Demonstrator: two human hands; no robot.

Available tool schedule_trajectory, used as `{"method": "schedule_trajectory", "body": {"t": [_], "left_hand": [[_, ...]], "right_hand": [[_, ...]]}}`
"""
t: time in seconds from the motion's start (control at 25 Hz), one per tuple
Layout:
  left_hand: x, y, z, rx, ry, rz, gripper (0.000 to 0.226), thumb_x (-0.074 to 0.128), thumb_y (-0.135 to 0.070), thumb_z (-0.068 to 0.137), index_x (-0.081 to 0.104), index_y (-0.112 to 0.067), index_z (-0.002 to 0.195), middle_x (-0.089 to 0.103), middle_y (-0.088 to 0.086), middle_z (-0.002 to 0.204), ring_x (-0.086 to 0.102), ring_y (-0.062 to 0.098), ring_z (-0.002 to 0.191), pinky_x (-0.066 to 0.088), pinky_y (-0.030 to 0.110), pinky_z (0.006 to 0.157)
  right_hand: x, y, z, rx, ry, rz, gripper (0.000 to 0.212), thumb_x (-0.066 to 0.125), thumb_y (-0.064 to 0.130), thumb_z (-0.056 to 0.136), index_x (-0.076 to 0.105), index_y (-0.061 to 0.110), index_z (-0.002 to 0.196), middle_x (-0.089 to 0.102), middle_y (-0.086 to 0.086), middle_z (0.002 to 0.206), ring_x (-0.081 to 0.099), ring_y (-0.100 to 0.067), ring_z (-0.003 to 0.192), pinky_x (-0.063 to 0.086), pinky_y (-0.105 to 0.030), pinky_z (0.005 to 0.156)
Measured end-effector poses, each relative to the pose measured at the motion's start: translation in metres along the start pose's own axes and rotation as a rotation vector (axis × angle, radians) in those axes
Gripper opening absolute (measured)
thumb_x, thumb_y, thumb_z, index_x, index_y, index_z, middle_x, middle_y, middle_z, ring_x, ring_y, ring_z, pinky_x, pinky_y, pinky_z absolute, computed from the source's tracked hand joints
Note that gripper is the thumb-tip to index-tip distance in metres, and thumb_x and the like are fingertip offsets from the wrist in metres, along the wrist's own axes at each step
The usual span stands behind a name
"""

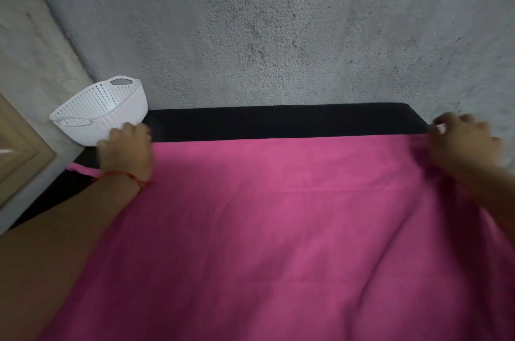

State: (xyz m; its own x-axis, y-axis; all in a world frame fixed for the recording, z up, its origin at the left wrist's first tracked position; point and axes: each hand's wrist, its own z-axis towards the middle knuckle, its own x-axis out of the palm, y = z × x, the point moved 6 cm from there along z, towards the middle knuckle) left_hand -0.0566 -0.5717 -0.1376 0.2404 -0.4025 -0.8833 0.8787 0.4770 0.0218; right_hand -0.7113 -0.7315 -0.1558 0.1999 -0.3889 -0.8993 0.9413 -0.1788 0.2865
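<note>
L hand (pixel 125 148) & R hand (pixel 462 143), fingers curled, each gripped far edge of pink fabric sheet (pixel 278 215). Risk: white perforated plastic basket (pixel 103 109) sat just beyond L hand; a nudge could tip it.

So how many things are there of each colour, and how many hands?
Pink: 1, the pink cloth
White: 1, the white basket
Black: 1, the black surface under the cloth
Red: 1, the red thread on the left wrist
Hands: 2, the left hand and the right hand, gripping the cloth's far edge
Total: 6
</note>
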Motion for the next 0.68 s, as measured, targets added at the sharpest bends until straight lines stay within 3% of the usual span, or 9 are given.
{"method": "schedule_trajectory", "body": {"t": [0.08, 0.16, 0.2, 0.28, 0.4, 0.48, 0.56, 0.68], "left_hand": [[-0.019, -0.066, -0.038, 0.207, 0.087, -0.197, 0.042, 0.035, -0.041, 0.1, 0.067, -0.014, 0.108, 0.064, 0.015, 0.106, 0.06, 0.04, 0.096, 0.052, 0.052, 0.082], [-0.025, -0.13, -0.092, 0.365, 0.291, -0.382, 0.059, 0.025, -0.057, 0.097, 0.063, -0.026, 0.13, 0.062, 0.002, 0.135, 0.056, 0.033, 0.125, 0.045, 0.047, 0.104], [-0.022, -0.15, -0.113, 0.405, 0.38, -0.359, 0.063, 0.024, -0.063, 0.098, 0.051, -0.033, 0.146, 0.049, -0.007, 0.154, 0.043, 0.027, 0.143, 0.035, 0.047, 0.116], [-0.02, -0.163, -0.132, 0.416, 0.463, -0.27, 0.066, 0.023, -0.071, 0.1, 0.023, -0.044, 0.161, 0.018, -0.016, 0.171, 0.014, 0.018, 0.159, 0.016, 0.052, 0.126], [-0.016, -0.151, -0.123, 0.354, 0.541, -0.233, 0.071, 0.018, -0.077, 0.098, 0.007, -0.049, 0.163, 0.002, -0.015, 0.174, 0.0, 0.02, 0.161, 0.007, 0.055, 0.127], [-0.014, -0.153, -0.124, 0.358, 0.578, -0.193, 0.072, 0.014, -0.078, 0.097, 0.002, -0.05, 0.162, -0.002, -0.015, 0.174, -0.003, 0.022, 0.161, 0.005, 0.057, 0.126], [-0.014, -0.156, -0.127, 0.328, 0.627, -0.162, 0.069, 0.011, -0.076, 0.098, -0.002, -0.052, 0.161, -0.005, -0.015, 0.173, -0.006, 0.025, 0.161, 0.004, 0.061, 0.124], [-0.026, -0.171, -0.133, 0.203, 0.673, -0.135, 0.061, 0.013, -0.059, 0.106, 0.001, -0.043, 0.164, -0.004, -0.009, 0.174, -0.002, 0.033, 0.16, 0.009, 0.067, 0.122]], "right_hand": [[-0.011, 0.062, -0.044, -0.291, 0.085, 0.067, 0.05, 0.052, 0.062, 0.096, 0.066, 0.028, 0.13, 0.062, -0.013, 0.131, 0.057, -0.042, 0.12, 0.05, -0.057, 0.1], [-0.009, 0.119, -0.105, -0.604, 0.276, 0.09, 0.064, 0.036, 0.079, 0.094, 0.062, 0.039, 0.137, 0.061, 0.005, 0.14, 0.056, -0.027, 0.128, 0.049, -0.053, 0.106], [-0.005, 0.137, -0.136, -0.706, 0.357, 0.061, 0.067, 0.03, 0.081, 0.095, 0.058, 0.043, 0.142, 0.057, 0.013, 0.146, 0.053, -0.02, 0.133, 0.047, -0.051, 0.109], [-0.008, 0.14, -0.182, -0.782, 0.435, -0.004, 0.071, 0.025, 0.082, 0.094, 0.044, 0.048, 0.154, 0.042, 0.021, 0.161, 0.042, -0.011, 0.146, 0.038, -0.045, 0.12], [-0.017, 0.087, -0.179, -0.658, 0.453, -0.018, 0.073, 0.02, 0.083, 0.096, 0.027, 0.053, 0.162, 0.023, 0.024, 0.171, 0.022, -0.008, 0.159, 0.02, -0.037, 0.128], [-0.021, 0.034, -0.151, -0.493, 0.462, -0.04, 0.073, 0.02, 0.081, 0.095, 0.023, 0.053, 0.163, 0.019, 0.022, 0.173, 0.018, -0.01, 0.161, 0.017, -0.043, 0.128], [-0.032, -0.017, -0.132, -0.29, 0.434, -0.085, 0.073, 0.022, 0.079, 0.096, 0.025, 0.051, 0.163, 0.021, 0.017, 0.174, 0.021, -0.015, 0.161, 0.021, -0.052, 0.128], [-0.059, -0.063, -0.146, -0.086, 0.355, -0.048, 0.068, 0.028, 0.071, 0.098, 0.038, 0.043, 0.159, 0.037, 0.009, 0.168, 0.04, -0.026, 0.151, 0.036, -0.058, 0.119]]}}
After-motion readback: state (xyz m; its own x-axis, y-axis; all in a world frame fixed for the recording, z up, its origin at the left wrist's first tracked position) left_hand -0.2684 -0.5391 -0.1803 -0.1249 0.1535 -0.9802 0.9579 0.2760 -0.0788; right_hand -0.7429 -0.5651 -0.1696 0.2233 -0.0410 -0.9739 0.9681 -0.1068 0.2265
